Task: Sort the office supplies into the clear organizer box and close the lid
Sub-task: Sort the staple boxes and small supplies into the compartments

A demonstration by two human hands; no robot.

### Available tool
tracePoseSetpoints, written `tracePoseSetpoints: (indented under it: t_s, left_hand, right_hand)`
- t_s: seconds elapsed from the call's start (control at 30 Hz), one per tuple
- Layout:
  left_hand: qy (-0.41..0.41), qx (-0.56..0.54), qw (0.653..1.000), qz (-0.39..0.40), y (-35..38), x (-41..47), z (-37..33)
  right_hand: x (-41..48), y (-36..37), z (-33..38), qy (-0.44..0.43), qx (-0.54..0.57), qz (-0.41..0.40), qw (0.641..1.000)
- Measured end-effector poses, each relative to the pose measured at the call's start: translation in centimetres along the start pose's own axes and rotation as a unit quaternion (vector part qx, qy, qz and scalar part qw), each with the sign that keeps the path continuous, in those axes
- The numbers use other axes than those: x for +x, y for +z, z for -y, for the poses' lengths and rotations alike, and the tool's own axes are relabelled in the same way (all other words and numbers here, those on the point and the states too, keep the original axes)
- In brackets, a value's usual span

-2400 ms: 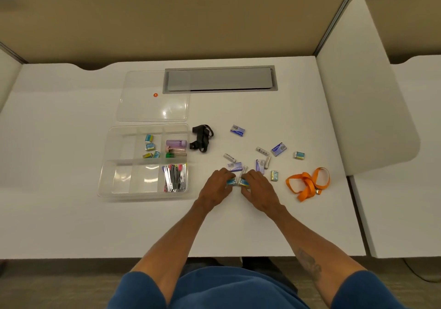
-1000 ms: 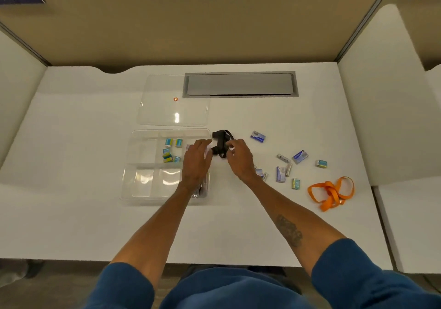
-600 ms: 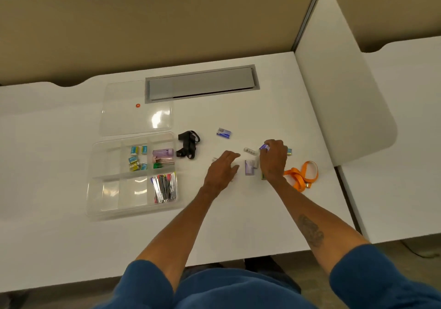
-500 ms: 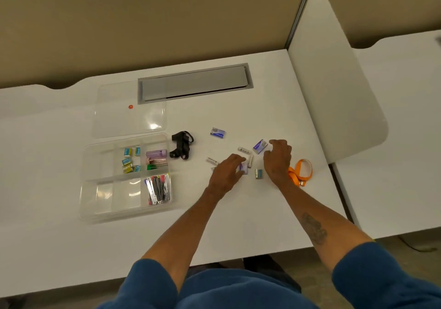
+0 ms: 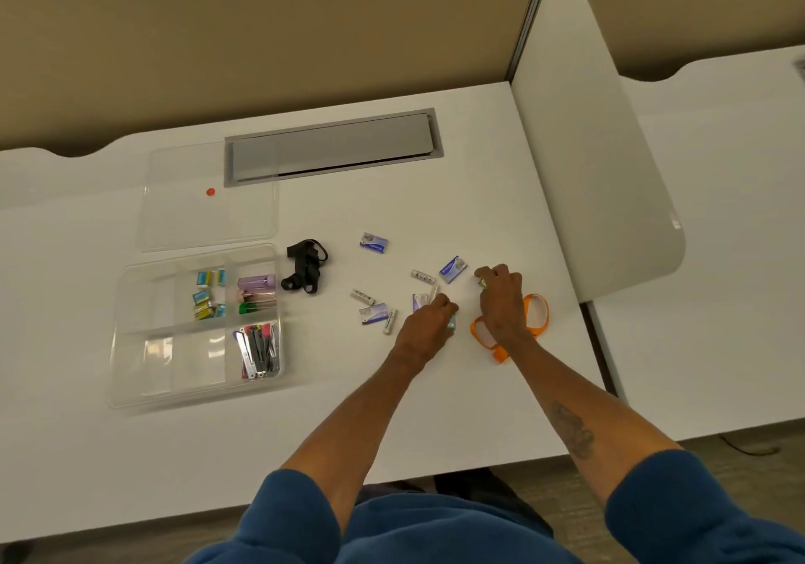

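The clear organizer box lies open at the left, holding small teal boxes, a purple case and metal clips. Its lid lies flat behind it. Loose on the desk are blue staple boxes, white tubes, a black lanyard and an orange lanyard. My left hand pinches a small teal box. My right hand rests over the orange lanyard, its fingertips closed on a small green box.
A grey cable hatch is set into the desk at the back. A white divider panel rises along the desk's right side. The desk's front edge runs just above my blue sleeves.
Both hands left the organizer box and came back to the scattered items at the right. The left hand closed on a small teal box, the right on a small box beside the orange lanyard.
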State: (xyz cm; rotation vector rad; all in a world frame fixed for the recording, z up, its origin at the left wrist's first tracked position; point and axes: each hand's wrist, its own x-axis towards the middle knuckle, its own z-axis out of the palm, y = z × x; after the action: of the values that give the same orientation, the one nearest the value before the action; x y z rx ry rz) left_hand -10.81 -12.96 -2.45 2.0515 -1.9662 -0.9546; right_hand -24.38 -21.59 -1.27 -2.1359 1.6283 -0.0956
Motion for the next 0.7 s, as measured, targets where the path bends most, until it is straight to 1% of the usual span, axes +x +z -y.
tracePoseSetpoints:
  t_s: [0.07,0.13,0.23,0.3,0.5,0.6,0.7]
  left_hand:
    - [0.000,-0.010,1.000,-0.010,-0.1,0.1,0.0]
    - [0.004,-0.032,0.999,-0.024,-0.6,0.0,0.2]
    - [0.015,-0.050,0.997,-0.056,-2.4,-0.4,1.5]
    - [0.014,-0.068,0.994,-0.089,-4.1,-0.9,3.0]
    - [-0.038,-0.099,0.981,-0.161,-9.6,-3.5,9.5]
    - [-0.061,-0.095,0.975,-0.189,-11.9,-5.5,13.1]
    - [-0.095,-0.086,0.965,-0.229,-14.0,-8.1,16.9]
  right_hand:
    - [0.3,0.0,-0.2,0.020,-0.001,0.008,1.000]
    - [0.4,0.0,0.1,0.037,0.003,-0.008,0.999]
    - [0.6,0.0,1.3,0.034,0.068,-0.034,0.997]
    - [1.1,0.2,3.0,0.018,0.119,-0.034,0.992]
    - [2.5,1.7,11.5,0.019,0.219,0.001,0.975]
    - [2.4,2.7,16.5,-0.009,0.254,0.022,0.967]
    - [1.8,4.4,21.6,-0.046,0.286,0.079,0.954]
